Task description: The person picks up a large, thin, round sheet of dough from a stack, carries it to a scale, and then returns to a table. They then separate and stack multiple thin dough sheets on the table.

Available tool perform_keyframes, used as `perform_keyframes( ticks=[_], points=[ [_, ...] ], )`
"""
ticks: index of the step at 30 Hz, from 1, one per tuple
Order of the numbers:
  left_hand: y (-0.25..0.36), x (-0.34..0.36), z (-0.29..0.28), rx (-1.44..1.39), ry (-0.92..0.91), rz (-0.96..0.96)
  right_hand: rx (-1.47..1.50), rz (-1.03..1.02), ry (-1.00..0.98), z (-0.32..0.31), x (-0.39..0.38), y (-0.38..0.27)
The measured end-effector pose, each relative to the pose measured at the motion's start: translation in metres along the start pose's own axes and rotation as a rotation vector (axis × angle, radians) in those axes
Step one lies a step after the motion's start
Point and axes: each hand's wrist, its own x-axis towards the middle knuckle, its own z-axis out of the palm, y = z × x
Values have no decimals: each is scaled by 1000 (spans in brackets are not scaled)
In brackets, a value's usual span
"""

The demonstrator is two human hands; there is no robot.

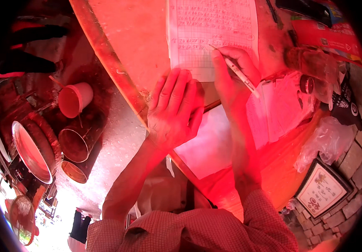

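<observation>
A slim white pen [240, 75] is being gripped by the closed fingers [227, 56] of the right hand [231, 80], its long axis slanting from the tip at upper left down to the lower right. The tip is being pressed onto a white gridded paper sheet [212, 33] lying just beyond the fingers on the reddish counter [135, 38]. The left hand [174, 111] is being rested flat with fingers spread, holding nothing, apparently steadying the sheet's lower edge.

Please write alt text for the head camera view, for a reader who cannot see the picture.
Under strong red light, the right hand holds a pen with its tip on a gridded sheet of paper on a table, while the left hand lies flat below the sheet. Cups and metal bowls stand on the ground to the left.
</observation>
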Motion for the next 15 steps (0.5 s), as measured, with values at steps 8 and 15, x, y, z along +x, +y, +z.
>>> perform_keyframes(
  ticks=[8, 15],
  points=[
    [0, 0, 2, -5, -13, -6, -51, -41, -38, -1, -4, 2],
    [0, -1, 2, 2, -25, -20, -97, -86, -49, 2, -2, 8]
  ],
)
